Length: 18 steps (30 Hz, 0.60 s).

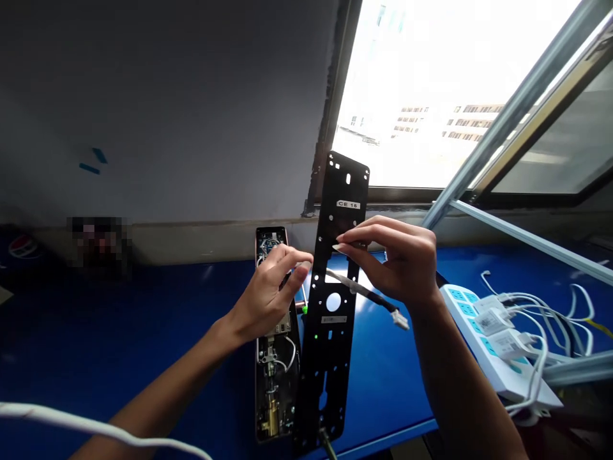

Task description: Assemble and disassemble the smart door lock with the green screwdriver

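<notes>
Left hand (272, 289), right hand (402, 259): grips nearly closed, we can't tell on what. Tugging could chafe the plug-ended cable (370, 294) on the perforated plate (334, 351).

Glare from the overexposed window (412, 64) leaves the wall (215, 96) in dim shadow.
</notes>
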Each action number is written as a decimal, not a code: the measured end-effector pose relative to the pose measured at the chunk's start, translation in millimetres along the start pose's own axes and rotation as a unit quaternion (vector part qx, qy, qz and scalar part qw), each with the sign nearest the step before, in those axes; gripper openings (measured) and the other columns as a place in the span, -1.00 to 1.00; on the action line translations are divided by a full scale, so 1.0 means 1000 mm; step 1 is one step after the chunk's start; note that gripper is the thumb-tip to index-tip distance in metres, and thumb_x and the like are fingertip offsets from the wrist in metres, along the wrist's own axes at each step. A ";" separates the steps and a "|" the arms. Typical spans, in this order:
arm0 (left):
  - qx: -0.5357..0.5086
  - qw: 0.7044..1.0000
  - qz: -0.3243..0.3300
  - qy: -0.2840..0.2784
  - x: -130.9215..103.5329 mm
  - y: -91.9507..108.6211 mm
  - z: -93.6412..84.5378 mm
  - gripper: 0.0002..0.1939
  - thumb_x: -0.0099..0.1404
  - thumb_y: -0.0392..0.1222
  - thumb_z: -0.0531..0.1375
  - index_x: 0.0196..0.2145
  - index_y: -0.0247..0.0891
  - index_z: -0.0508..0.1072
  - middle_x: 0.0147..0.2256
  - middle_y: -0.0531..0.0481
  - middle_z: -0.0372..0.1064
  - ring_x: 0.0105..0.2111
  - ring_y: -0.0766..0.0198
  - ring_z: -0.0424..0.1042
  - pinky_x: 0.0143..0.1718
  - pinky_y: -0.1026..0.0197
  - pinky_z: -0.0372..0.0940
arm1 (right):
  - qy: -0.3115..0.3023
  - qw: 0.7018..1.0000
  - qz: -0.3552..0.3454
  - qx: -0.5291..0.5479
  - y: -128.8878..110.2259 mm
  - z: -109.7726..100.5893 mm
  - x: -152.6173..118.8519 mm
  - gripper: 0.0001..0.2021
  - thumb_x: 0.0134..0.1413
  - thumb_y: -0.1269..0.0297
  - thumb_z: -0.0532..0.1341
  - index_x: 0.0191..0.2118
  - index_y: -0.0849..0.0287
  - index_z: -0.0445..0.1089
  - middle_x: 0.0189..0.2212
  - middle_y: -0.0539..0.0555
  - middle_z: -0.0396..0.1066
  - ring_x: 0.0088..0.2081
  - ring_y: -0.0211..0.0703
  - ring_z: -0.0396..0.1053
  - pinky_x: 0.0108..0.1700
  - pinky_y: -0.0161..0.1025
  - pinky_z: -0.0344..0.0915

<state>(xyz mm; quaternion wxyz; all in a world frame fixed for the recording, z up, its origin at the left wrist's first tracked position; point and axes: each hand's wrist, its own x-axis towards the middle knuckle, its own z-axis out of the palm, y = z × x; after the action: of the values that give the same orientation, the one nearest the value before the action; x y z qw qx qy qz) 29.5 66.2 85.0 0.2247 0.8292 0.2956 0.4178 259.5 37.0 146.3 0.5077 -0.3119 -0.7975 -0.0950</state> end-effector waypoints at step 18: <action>0.227 0.938 -0.008 -0.262 0.033 0.003 0.060 -0.53 0.37 -0.16 0.19 -0.67 -0.23 0.22 -0.54 0.01 0.31 -0.57 0.28 0.27 -0.52 0.19 0.04 | -0.130 0.960 0.247 0.018 0.107 -0.019 -0.104 -0.83 0.30 0.19 0.31 -0.24 0.16 0.57 -0.31 0.06 0.58 -0.34 -0.23 0.50 -0.23 -0.23 0.47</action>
<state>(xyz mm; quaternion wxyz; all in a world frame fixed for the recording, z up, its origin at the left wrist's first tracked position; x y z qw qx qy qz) 95.0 78.9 72.1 0.1036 0.9358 0.3201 0.1055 367.3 71.4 47.3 0.4126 -0.4996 -0.7565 0.0888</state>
